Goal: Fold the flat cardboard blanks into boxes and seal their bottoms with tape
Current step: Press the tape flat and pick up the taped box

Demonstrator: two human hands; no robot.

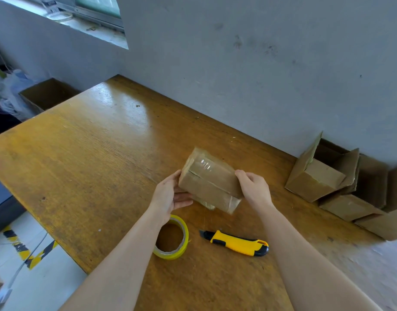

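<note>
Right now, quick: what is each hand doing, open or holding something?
Left hand: open, straight fingers supporting one end of the taped box.
Right hand: gripping the box's other end, fingers curled.

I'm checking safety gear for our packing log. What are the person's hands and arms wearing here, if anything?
Nothing visible. Both the left hand and the right hand are bare, with no gloves, rings or bandages. The left forearm and right forearm are uncovered as far as the frame's bottom edge: no sleeves, watch or wristband in view.
</note>
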